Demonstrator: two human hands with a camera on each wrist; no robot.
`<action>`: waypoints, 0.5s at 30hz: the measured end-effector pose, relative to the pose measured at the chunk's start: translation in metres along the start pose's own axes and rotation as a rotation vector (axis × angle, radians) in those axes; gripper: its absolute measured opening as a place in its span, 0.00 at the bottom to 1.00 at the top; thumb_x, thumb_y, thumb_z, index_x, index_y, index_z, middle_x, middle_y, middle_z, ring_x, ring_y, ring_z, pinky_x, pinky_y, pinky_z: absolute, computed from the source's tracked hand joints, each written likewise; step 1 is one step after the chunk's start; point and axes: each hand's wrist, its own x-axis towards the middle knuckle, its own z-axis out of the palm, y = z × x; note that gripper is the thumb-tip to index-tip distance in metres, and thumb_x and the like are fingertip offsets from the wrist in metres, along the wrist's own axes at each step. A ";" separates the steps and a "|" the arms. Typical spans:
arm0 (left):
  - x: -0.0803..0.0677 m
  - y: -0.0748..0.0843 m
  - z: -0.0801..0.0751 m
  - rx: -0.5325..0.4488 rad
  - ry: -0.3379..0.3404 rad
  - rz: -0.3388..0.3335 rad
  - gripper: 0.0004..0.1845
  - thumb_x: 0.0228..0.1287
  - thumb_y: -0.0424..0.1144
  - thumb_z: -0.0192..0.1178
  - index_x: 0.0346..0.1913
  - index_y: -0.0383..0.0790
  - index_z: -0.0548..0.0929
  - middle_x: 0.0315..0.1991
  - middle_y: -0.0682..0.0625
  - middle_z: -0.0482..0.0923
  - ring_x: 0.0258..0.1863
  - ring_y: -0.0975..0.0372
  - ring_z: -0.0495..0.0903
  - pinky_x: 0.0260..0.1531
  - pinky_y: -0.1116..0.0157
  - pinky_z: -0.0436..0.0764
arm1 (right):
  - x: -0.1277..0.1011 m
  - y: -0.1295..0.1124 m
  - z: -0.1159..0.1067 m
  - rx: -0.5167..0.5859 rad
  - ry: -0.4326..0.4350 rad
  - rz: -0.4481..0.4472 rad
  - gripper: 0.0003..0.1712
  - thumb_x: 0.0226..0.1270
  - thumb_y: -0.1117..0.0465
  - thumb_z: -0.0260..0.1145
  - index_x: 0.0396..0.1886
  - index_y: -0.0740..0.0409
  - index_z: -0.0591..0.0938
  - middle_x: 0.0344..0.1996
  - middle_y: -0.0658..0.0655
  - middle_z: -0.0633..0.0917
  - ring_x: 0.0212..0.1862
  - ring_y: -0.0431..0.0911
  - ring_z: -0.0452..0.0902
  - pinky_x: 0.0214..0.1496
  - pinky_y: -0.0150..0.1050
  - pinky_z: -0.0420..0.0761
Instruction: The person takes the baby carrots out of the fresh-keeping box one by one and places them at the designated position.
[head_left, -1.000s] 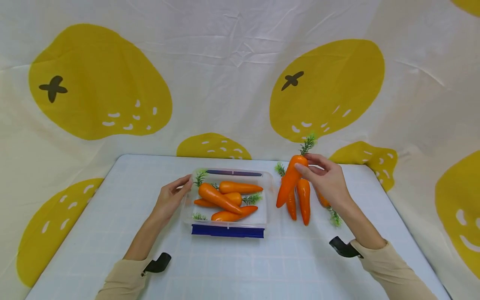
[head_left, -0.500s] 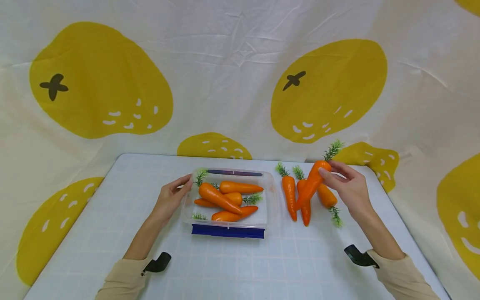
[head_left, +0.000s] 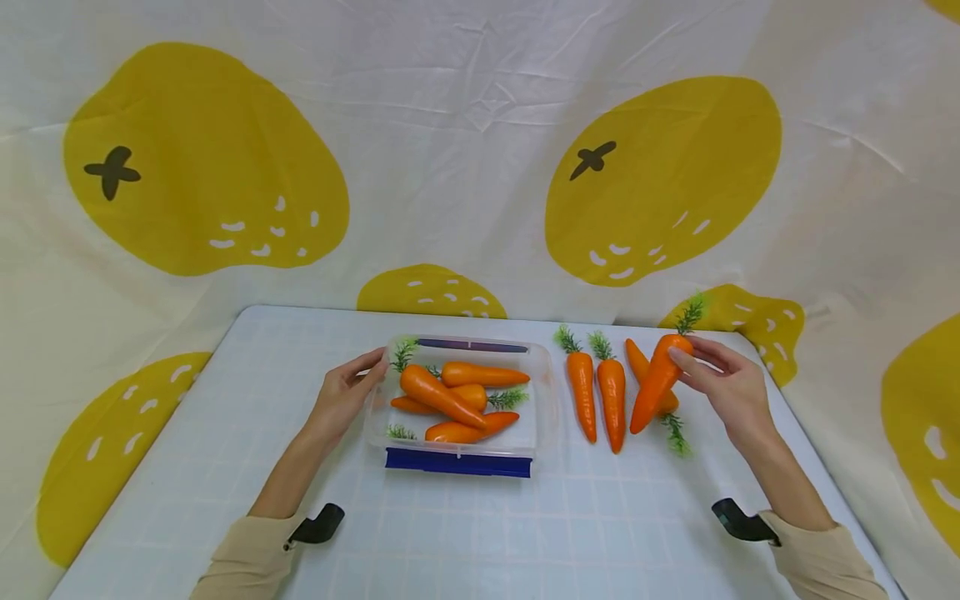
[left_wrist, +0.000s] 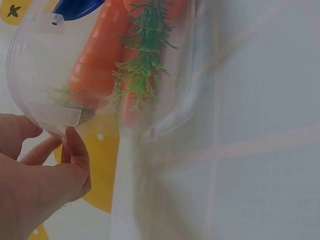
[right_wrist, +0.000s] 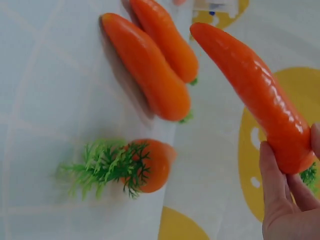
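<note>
A clear plastic container [head_left: 542, 417] with blue latches stands in the middle of the table and bears several orange carrots [head_left: 438, 394] with green tops. My left hand [head_left: 343, 398] pinches its left edge between thumb and fingers; the left wrist view shows the pinched rim [left_wrist: 56, 131]. Over to the right, my right hand [head_left: 729, 385] holds a carrot [head_left: 656, 387] by its thick end, the tip slanting down toward the left. That carrot [right_wrist: 255, 95] is raised off the table in the right wrist view. Behind it lies another carrot [head_left: 637, 360], partly hidden, with its leaves toward me.
Two carrots, one nearer the container [head_left: 581, 400] and one beside it [head_left: 612, 408], lie side by side on the table with tops pointing away. The pale table [head_left: 525, 542] ends at a hanging cloth [head_left: 450, 167] with yellow fruit prints.
My right hand has moved right with the held carrot, from above the two side-by-side carrots to above the rightmost one, uncovering the pair. My left hand stays at the container.
</note>
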 end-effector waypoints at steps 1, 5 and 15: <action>0.000 0.000 0.000 -0.001 0.001 0.000 0.27 0.70 0.46 0.54 0.67 0.38 0.69 0.65 0.43 0.67 0.59 0.47 0.69 0.47 0.80 0.71 | 0.001 0.002 -0.002 0.000 -0.003 0.007 0.39 0.57 0.41 0.67 0.64 0.54 0.73 0.49 0.48 0.77 0.39 0.32 0.81 0.39 0.26 0.79; -0.001 0.000 0.000 -0.007 -0.001 0.000 0.27 0.70 0.46 0.54 0.67 0.37 0.68 0.66 0.42 0.67 0.60 0.46 0.69 0.46 0.81 0.71 | 0.006 0.011 -0.011 -0.003 -0.010 0.040 0.39 0.57 0.41 0.68 0.64 0.56 0.73 0.46 0.45 0.78 0.38 0.31 0.80 0.38 0.26 0.79; 0.015 -0.027 -0.004 -0.001 0.014 0.003 0.30 0.65 0.56 0.57 0.66 0.47 0.72 0.64 0.50 0.70 0.58 0.52 0.71 0.49 0.78 0.72 | 0.016 0.031 -0.032 -0.022 -0.032 0.072 0.38 0.58 0.42 0.68 0.63 0.58 0.73 0.38 0.36 0.79 0.37 0.27 0.78 0.35 0.24 0.79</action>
